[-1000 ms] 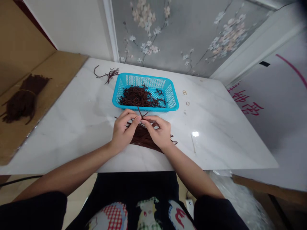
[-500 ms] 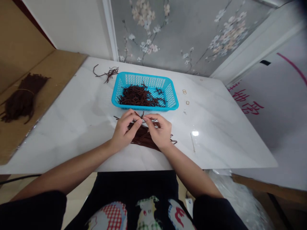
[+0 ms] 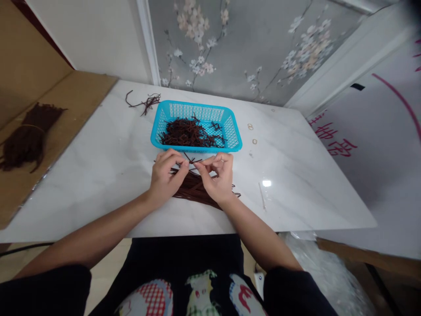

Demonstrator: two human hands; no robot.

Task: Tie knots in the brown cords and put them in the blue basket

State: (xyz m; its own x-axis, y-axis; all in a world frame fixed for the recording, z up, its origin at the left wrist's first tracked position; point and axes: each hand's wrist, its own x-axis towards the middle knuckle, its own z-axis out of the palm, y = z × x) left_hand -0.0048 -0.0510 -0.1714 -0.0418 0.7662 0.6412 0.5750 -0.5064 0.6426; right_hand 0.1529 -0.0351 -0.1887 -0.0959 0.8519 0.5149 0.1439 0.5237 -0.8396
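Between my two hands is a thin dark brown cord (image 3: 191, 161), its short ends sticking out past the fingertips. My left hand (image 3: 169, 175) pinches it from the left, thumb against forefinger. From the right, my right hand (image 3: 217, 179) grips it the same way. Fingers hide most of the cord, so I cannot tell whether it is knotted. Under both hands lies a bundle of long brown cords (image 3: 197, 192), spread sideways on the table. Just beyond stands a blue plastic basket (image 3: 233, 115), holding a heap of short, knotted-looking brown cord pieces (image 3: 186, 133).
Loose brown cords (image 3: 149, 102) lie left of the basket. On cardboard (image 3: 90, 90) at far left rests a banded brown bundle (image 3: 28, 137). Small rubber bands (image 3: 250, 127) and a thin pale stick (image 3: 262, 195) lie to the right on the white table (image 3: 305, 188).
My fingertips have moved slightly apart, and more of the cord's ends shows between them. The whole view has shifted a little; basket and bundle stay put.
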